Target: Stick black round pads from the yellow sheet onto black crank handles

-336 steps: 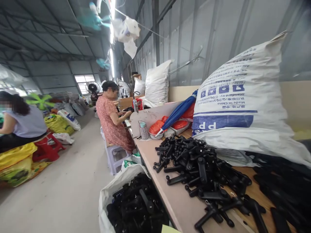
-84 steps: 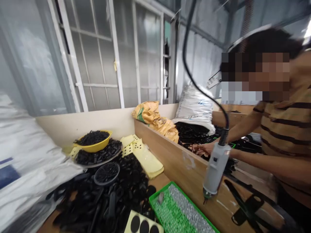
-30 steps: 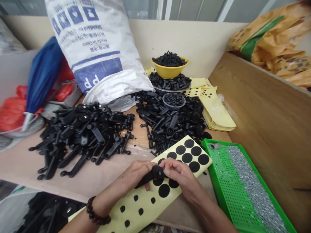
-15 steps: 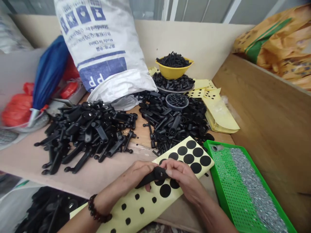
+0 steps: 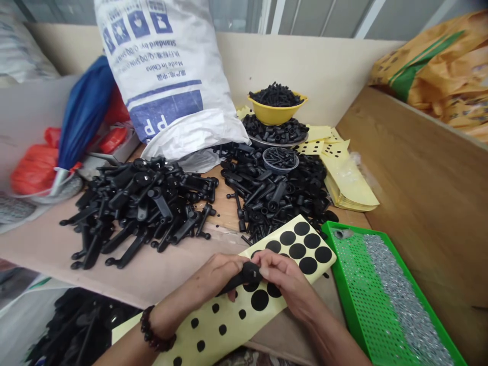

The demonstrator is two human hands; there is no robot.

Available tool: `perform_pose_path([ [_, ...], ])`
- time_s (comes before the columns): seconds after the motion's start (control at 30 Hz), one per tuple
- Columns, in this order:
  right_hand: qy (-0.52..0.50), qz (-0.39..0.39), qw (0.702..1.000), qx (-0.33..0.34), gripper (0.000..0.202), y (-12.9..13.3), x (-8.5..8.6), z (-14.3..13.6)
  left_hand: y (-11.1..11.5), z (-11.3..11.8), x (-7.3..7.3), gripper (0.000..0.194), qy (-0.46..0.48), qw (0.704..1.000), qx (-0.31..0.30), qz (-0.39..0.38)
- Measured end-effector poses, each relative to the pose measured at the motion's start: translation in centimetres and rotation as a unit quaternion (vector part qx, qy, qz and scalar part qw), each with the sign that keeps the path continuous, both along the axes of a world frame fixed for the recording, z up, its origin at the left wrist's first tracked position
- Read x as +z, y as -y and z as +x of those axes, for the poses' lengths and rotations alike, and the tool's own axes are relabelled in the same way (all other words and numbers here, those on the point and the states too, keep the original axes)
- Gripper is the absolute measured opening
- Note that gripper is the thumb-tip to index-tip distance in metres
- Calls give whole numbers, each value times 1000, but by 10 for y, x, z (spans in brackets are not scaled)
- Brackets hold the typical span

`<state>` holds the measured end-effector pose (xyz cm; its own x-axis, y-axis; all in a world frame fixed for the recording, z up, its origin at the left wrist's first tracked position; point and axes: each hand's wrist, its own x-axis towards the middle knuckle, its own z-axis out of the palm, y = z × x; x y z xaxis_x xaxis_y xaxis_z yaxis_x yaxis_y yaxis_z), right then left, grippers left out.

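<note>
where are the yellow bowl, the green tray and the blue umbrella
yellow bowl (image 5: pixel 275 114), head view, on its front wall
green tray (image 5: pixel 366 300), head view, on its perforated floor
blue umbrella (image 5: pixel 84 114), head view, on its folded canopy

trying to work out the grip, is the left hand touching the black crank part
Touching. The head view shows it plainly: the left hand wraps the arm of the black crank part, fingers pressed against it with no gap.

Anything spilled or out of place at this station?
Probably nothing damaged. The grey piece looks odd in the green tray, otherwise filled with small shiny parts. A few tiny black bits lie loose on the bench between the two black-part piles, possibly strays.
</note>
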<state>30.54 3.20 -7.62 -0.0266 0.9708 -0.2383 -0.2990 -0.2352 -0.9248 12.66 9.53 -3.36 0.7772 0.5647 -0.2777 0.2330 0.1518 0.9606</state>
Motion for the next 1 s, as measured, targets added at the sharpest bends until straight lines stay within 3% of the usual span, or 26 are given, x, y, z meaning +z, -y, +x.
perform_pose_path([
  [0.1, 6, 5, 1000, 3, 19, 1, -3, 1, 0, -1, 0, 36, -2, 1000, 2, 12],
  [0.3, -10, 4, 1000, 9, 20, 4, -5, 2, 8, -9, 18, 35, -10, 999, 39, 18],
  [0.4, 2, 8, 1000, 7, 21, 3, -5, 2, 11, -7, 20, 35, -4, 998, 53, 23],
  [0.7, 33, 19, 999, -2, 21, 1, -6, -1, 2, -2, 10, 33, -1, 1000, 19, -4],
  [0.87, 36, 11, 999, -15, 19, 2, -6, -3, 2, -3, -7, 31, -22, 999, 24, -30],
  [1.0, 39, 21, 999, -25, 18, 3, -6, -3, 1, 0, -16, 32, -26, 998, -13, -51],
])
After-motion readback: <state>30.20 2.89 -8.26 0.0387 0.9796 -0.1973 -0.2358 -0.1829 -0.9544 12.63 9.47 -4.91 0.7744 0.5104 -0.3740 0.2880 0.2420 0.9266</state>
